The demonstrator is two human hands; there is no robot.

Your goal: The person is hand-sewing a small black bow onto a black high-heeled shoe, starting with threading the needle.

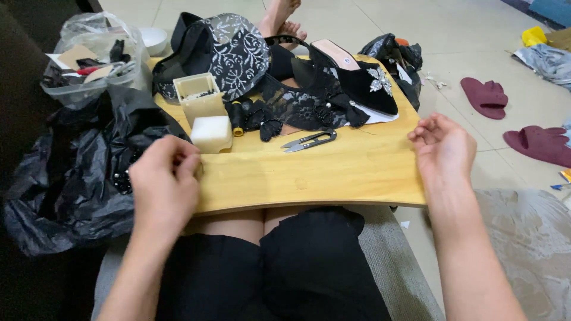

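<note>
The left hand [165, 181] pinches something too small to tell at the desk [333, 175] edge; the right hand [443, 145] hovers half-curled, empty. The thread snips [310, 141] lie between them and could slide off if the lap-held desk tilts. A clear bag [89, 56] holds scraps; the cream box [199, 95] looks nearly empty.

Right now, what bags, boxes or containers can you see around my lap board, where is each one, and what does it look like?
Clear plastic bag: far left of the wooden board, crumpled, holding dark scraps and card pieces.
Black plastic bag: left of the board beside the left hand, big, crinkled.
Cream plastic box: board's back left, square, open-topped.
White block-shaped box: just in front of it.
Dark bag: behind the board's far right corner.
No screens or signs.
</note>
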